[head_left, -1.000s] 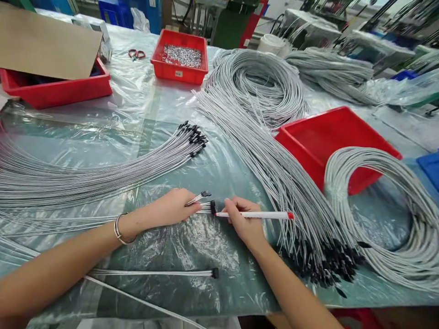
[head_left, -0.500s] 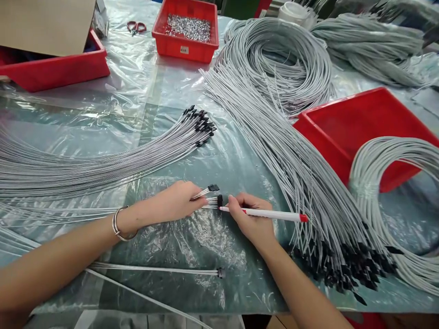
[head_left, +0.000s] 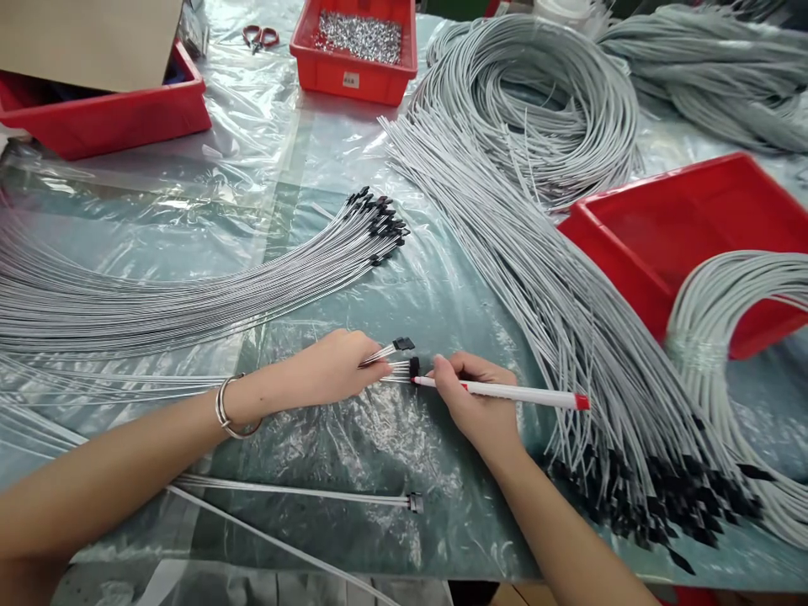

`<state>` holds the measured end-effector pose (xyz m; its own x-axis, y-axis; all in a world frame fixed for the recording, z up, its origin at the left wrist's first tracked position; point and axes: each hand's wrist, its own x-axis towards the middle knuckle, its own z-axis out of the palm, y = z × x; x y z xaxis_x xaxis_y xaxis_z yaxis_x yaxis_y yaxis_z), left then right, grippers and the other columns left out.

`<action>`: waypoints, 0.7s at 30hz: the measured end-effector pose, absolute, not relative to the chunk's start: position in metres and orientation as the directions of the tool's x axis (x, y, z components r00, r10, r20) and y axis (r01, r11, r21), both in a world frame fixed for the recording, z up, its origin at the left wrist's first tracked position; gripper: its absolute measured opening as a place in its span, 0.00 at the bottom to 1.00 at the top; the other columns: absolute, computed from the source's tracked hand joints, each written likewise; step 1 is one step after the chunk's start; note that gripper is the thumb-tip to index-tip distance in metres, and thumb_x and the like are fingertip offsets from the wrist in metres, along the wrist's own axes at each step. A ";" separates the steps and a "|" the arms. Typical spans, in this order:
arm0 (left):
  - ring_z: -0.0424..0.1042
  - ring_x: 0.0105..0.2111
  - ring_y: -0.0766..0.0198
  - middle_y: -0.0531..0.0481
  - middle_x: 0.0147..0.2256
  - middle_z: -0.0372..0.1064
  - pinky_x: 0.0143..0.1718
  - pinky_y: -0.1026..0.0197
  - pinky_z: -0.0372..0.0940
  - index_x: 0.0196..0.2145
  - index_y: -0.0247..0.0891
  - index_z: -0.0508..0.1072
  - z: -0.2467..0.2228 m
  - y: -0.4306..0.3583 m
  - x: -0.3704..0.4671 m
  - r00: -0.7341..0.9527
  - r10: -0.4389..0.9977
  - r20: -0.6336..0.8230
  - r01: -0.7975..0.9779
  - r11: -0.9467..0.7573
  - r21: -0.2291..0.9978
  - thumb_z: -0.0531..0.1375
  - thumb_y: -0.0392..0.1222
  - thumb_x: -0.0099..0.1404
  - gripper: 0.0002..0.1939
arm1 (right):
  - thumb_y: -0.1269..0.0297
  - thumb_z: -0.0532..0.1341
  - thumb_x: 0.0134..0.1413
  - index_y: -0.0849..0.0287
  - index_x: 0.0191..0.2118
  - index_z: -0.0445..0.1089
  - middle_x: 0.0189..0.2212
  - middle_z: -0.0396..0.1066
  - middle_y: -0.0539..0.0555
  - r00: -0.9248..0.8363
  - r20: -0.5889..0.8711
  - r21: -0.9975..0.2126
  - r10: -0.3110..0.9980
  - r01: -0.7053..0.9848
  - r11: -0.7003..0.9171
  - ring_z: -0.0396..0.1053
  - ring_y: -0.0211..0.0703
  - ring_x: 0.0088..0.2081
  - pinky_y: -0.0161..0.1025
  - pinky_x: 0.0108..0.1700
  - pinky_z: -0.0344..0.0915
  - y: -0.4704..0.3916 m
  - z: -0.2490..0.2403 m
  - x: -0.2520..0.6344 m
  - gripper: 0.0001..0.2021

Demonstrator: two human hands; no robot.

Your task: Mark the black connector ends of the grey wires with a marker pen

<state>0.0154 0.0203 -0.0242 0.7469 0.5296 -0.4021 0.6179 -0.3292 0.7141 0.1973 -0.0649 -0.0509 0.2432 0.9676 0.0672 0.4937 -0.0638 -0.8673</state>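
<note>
My left hand [head_left: 344, 364] is closed on a few thin grey wires that end in black connectors [head_left: 414, 368]. Some of these wire ends stick up between thumb and fingers; others lie flat just below. My right hand [head_left: 476, 391] pinches a white marker pen [head_left: 527, 393] with a red end. Its red tip touches or nearly touches the black connector in front of my left fingers. Below my hands, a separate wire lead [head_left: 303, 491] with a dark connector lies on the plastic-covered table [head_left: 353, 539].
A fanned bundle of wires with black ends [head_left: 252, 295] lies at left. To the right is a larger grey wire bundle [head_left: 505, 244], beside an empty-looking red tray [head_left: 700, 227] and coiled wires [head_left: 700, 328]. A red bin of metal bits [head_left: 353, 80] and scissors [head_left: 260, 37] sit behind.
The whole view has shifted slightly, so things appear a little farther right and most a little higher. Both hands keep their grips, and the pen tip stays at the connector.
</note>
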 end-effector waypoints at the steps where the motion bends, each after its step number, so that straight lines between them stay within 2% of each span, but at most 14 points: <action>1: 0.48 0.15 0.72 0.56 0.15 0.52 0.18 0.64 0.43 0.19 0.36 0.54 -0.024 0.020 0.016 0.748 0.527 -0.404 0.618 -0.328 0.715 0.46 0.52 0.65 0.22 | 0.60 0.57 0.51 0.61 0.16 0.64 0.12 0.52 0.46 0.249 0.068 -0.871 0.966 0.487 -0.064 0.50 0.32 0.17 0.32 0.20 0.47 -0.065 -0.051 0.198 0.17; 6: 0.52 0.16 0.72 0.55 0.16 0.56 0.19 0.64 0.44 0.20 0.36 0.56 -0.025 0.021 0.017 0.752 0.530 -0.392 0.618 -0.360 0.699 0.45 0.51 0.65 0.21 | 0.61 0.58 0.51 0.62 0.16 0.64 0.12 0.51 0.45 0.281 0.075 -0.876 0.957 0.477 -0.071 0.49 0.32 0.17 0.32 0.20 0.47 -0.065 -0.053 0.197 0.17; 21: 0.53 0.16 0.72 0.54 0.16 0.58 0.19 0.64 0.44 0.19 0.36 0.58 -0.019 0.020 0.019 0.740 0.534 -0.409 0.644 -0.388 0.660 0.46 0.50 0.65 0.21 | 0.61 0.57 0.50 0.62 0.15 0.64 0.12 0.53 0.46 0.303 0.089 -0.884 0.949 0.463 -0.065 0.50 0.32 0.17 0.31 0.20 0.47 -0.063 -0.049 0.193 0.16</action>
